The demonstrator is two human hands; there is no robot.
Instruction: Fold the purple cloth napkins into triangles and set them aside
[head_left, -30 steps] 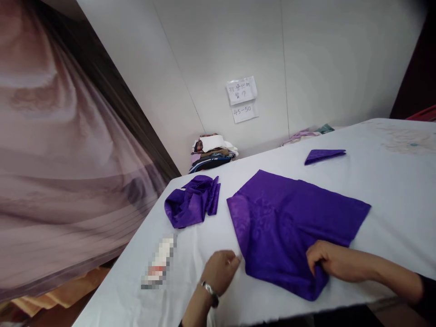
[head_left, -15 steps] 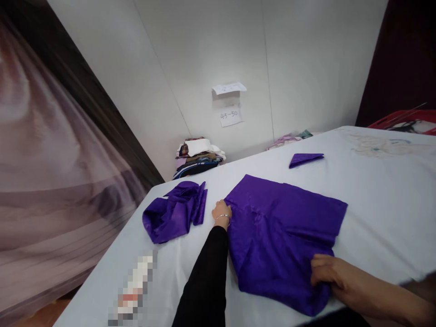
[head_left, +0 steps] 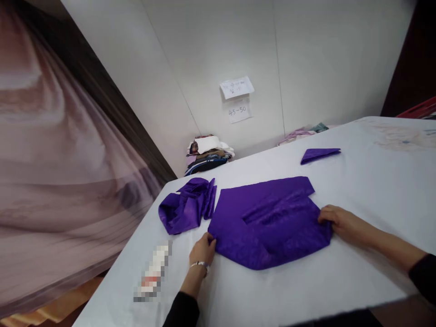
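A purple cloth [head_left: 265, 218] with a faint sheen lies spread before me, with folds across its middle and an angled lower edge. My left hand [head_left: 202, 252], a silver bracelet at its wrist, pinches the cloth's left corner. At the opposite side my right hand [head_left: 335, 220] is closed on the cloth's right edge. Left of it a second, bunched purple cloth [head_left: 185, 206] lies crumpled, close to the spread one. Farther back on the right is a small purple piece [head_left: 320, 155] folded into a narrow wedge.
All of this lies on a white-covered table [head_left: 368, 190]. A blurred-out item [head_left: 153, 272] is at its front left. Stacked folded clothes [head_left: 208, 154] stand against the wall behind, with more fabric [head_left: 303, 134] to their right. A pinkish curtain [head_left: 75, 172] hangs at left.
The purple cloth has been turned and drawn into a wider, flatter shape. My left hand has come nearer me, down to a lower corner; my right hand has moved up along the right edge.
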